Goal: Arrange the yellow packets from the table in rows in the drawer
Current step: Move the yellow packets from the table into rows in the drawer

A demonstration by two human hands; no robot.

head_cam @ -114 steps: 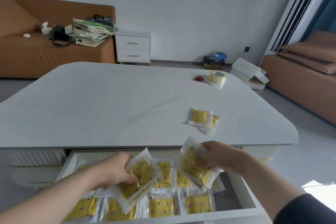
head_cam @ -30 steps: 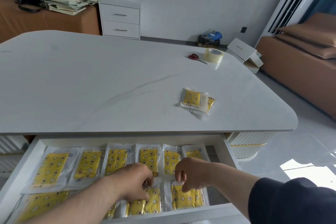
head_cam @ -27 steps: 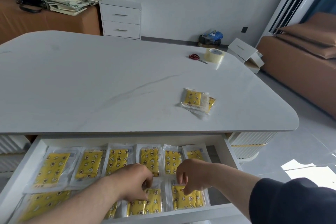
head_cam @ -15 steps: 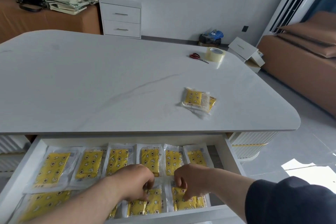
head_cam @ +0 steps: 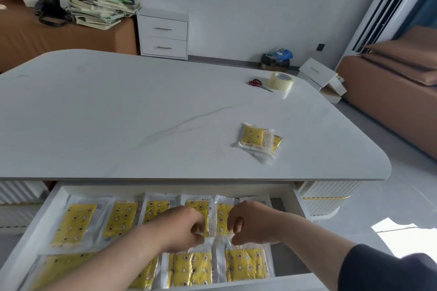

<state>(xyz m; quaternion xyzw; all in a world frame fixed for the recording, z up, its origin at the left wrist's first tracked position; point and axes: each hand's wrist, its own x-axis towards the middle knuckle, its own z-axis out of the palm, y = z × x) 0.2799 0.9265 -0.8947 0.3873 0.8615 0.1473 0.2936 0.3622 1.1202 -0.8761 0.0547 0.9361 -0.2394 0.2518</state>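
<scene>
Over drawer (head_cam: 165,190) packets (head_cam: 246,264) — left hand (head_cam: 182,229), right hand (head_cam: 255,224) curled; cannot tell grip clamped.

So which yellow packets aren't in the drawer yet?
The small overlapping pile on the tabletop, nearer than the scissors; all others lie in the open drawer.

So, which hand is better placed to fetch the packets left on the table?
Probably the right hand: the loose packets lie toward the right of the table, straight beyond that hand, while the left hand sits further left over the drawer.

glossy plastic packets (head_cam: 257,140), smooth table (head_cam: 118,113)
</scene>
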